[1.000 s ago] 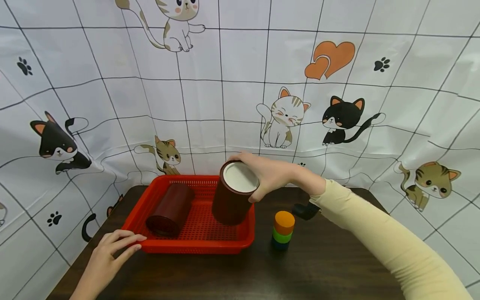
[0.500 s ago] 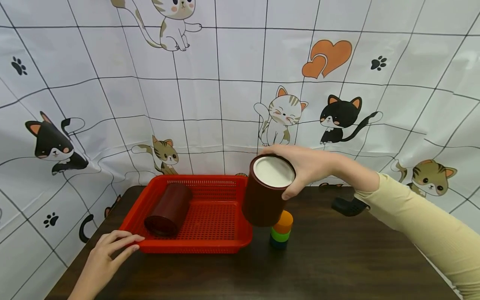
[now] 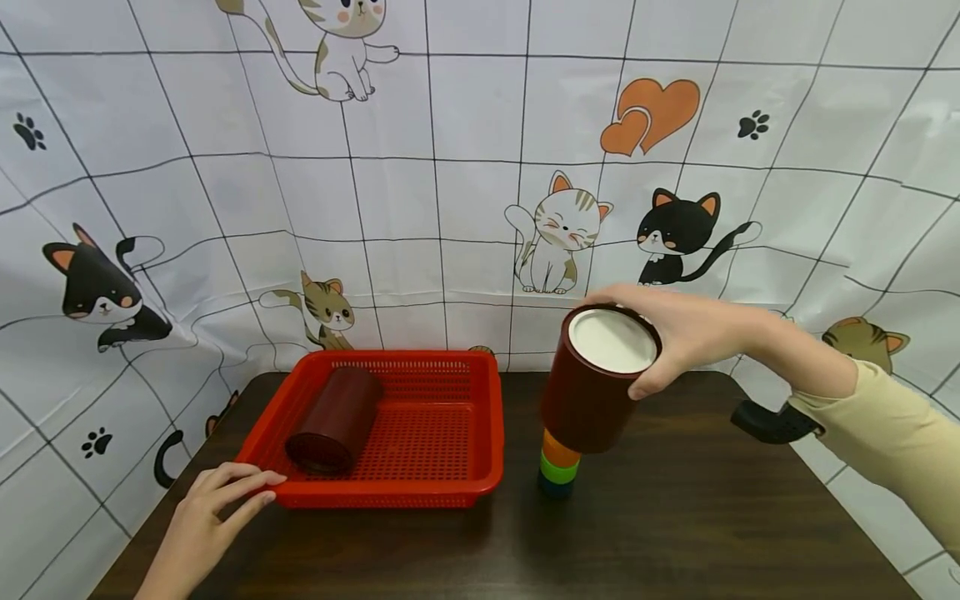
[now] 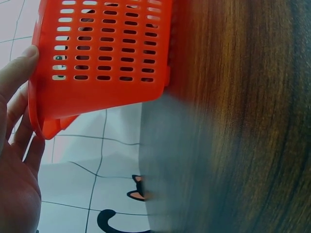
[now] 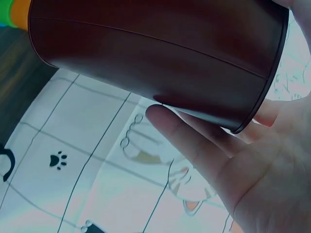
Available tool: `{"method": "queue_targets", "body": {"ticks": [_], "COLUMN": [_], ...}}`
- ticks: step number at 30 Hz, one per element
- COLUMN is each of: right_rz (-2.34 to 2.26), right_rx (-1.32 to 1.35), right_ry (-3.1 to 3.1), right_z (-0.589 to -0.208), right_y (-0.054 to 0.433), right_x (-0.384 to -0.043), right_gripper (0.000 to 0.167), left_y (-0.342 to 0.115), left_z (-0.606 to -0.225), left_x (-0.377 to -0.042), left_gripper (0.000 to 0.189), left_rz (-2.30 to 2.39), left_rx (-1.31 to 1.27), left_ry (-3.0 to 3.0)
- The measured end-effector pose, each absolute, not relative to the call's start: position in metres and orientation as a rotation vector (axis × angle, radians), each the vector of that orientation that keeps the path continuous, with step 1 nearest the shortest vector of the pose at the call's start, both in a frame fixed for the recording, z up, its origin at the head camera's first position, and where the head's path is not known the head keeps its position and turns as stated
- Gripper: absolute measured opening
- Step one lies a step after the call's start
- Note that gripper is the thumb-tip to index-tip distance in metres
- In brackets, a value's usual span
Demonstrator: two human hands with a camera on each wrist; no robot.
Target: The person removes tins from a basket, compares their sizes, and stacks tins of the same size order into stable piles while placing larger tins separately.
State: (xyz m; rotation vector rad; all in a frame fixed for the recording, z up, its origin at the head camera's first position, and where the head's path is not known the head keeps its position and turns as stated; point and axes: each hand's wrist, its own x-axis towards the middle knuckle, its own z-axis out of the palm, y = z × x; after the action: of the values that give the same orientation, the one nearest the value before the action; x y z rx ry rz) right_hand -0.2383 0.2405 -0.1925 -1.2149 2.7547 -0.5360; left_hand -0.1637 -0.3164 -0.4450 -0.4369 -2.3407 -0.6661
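Brown canister point(image 3: 588, 404), wide-clasped in the right hand point(image 3: 678, 333), has swung from over the red basket point(image 3: 390, 493) to its right, so it's out, apparently airborne, left hand point(image 3: 213, 517) lightly pinching the basket's near-left corner.

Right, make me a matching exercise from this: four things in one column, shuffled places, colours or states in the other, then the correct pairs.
Things
1. Stack
2. Left grip
3. Basket
4. Right grip

Places, colours, states
A. Around a raised can
B. Red, with a lying can inside
C. Orange above green, dark at the base
D. At the near left corner of something red

Pairs
1-C
2-D
3-B
4-A
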Motion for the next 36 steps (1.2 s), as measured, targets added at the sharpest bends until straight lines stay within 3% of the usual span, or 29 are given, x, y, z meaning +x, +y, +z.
{"method": "queue_targets", "body": {"ticks": [16, 27, 36], "right_rz": [-0.503, -0.516, -0.539], "right_rx": [-1.161, -1.106, -1.098], "right_ry": [2.888, 2.877, 2.89], "right_z": [-0.205, -0.233, -0.262], "right_y": [0.276, 0.294, 0.307], "right_x": [-0.24, -0.24, -0.24], "right_gripper": [0.084, 0.108, 0.104], "left_y": [-0.317, -0.317, -0.316], "left_z": [-0.444, -0.443, -0.441], "left_x": [-0.163, -0.162, -0.164], "left_gripper": [0.039, 0.04, 0.039], "left_rz": [-0.674, -0.671, -0.679], "left_rx": [-0.416, -0.418, -0.419], "left_ry": [-2.362, -2.357, -2.365]}}
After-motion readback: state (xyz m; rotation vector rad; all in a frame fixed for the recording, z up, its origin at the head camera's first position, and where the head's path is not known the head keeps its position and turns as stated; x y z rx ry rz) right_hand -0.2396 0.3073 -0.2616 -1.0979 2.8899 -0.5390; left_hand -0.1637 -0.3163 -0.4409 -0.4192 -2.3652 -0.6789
